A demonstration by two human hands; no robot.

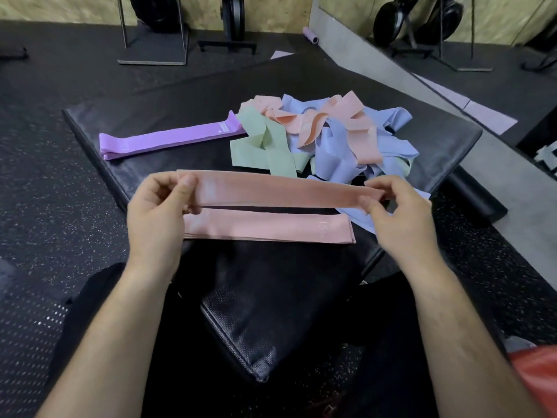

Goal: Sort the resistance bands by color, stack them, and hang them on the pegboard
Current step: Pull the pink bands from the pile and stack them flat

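Pinching one end each, left hand (156,215) & right hand (404,220) are holding a pink band (280,191) taut at centre frame, prob. lining it up w/ the pink stack (265,228) just below.

Held pink band (280,190) looks matt, smooth rubber; surface (144,116) is sheeny black textured leatherette; floor (54,191) speckled rough rubber.

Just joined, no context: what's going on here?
A person is sorting resistance bands on a black mat. The left hand and right hand pinch the ends of one pink band, held flat right by a pink stack. A purple stack lies further left. A mixed pile of green, blue and pink bands sits behind, unsorted. No pegboard is in view.
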